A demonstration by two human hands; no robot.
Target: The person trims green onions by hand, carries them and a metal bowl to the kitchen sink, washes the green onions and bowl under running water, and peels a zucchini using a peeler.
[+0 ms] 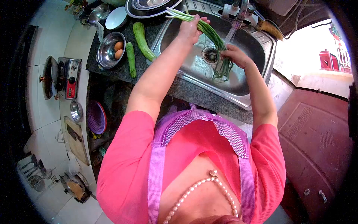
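Observation:
A bunch of green onions [210, 33] stretches over the sink [182, 61], white root ends at the upper left and green tops hanging down to the right. My left hand [191, 30] is closed around the bunch near the pale stems. Lower down, my right hand [236, 56] pinches the green tops, whose loose ends droop toward the basin. Water runs from the faucet [241, 15] just above my right hand, close to the leaves. The drain [209, 55] shows beneath the bunch.
Left of the sink lie a long green squash [141, 39] and a shorter one [131, 59]. A metal bowl [107, 56] holds two brown eggs [118, 49]. Stacked pans [149, 8] and a white bowl [116, 18] stand behind. A red-brown door [313, 142] is at right.

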